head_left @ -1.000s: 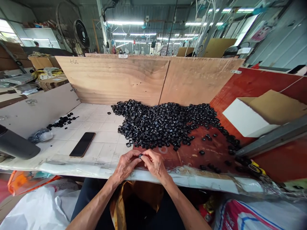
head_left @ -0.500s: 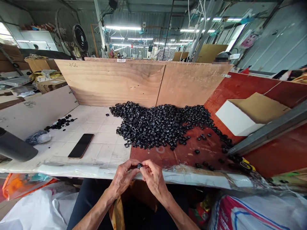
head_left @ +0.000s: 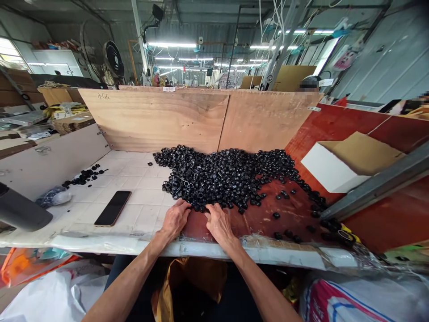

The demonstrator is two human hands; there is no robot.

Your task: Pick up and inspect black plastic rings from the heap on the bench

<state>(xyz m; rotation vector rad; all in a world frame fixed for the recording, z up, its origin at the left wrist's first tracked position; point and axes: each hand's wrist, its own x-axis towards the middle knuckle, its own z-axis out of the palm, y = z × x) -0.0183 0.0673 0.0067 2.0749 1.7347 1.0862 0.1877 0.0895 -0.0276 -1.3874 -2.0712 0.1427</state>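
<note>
A large heap of small black rings (head_left: 221,176), perhaps rubber or plastic, spreads across the bench. My left hand (head_left: 176,219) lies palm down with its fingertips at the heap's near edge. My right hand (head_left: 219,226) rests on the red-brown board (head_left: 258,219), its fingers also touching the heap's front. Neither hand shows a ring between its fingers, though the palms hide what may lie under them. Loose rings (head_left: 284,194) are dotted over the board to the right of my right hand.
A black smartphone (head_left: 113,208) lies on the white tiled surface (head_left: 144,210), left of my hands. Farther left are a small group of rings (head_left: 83,175) and a plastic bag (head_left: 53,197). Plywood boards (head_left: 157,118) stand behind the heap, and a white box (head_left: 331,167) sits at right.
My hands have come apart and moved forward to the heap's near edge. The small black ring pinched between them earlier no longer shows.
</note>
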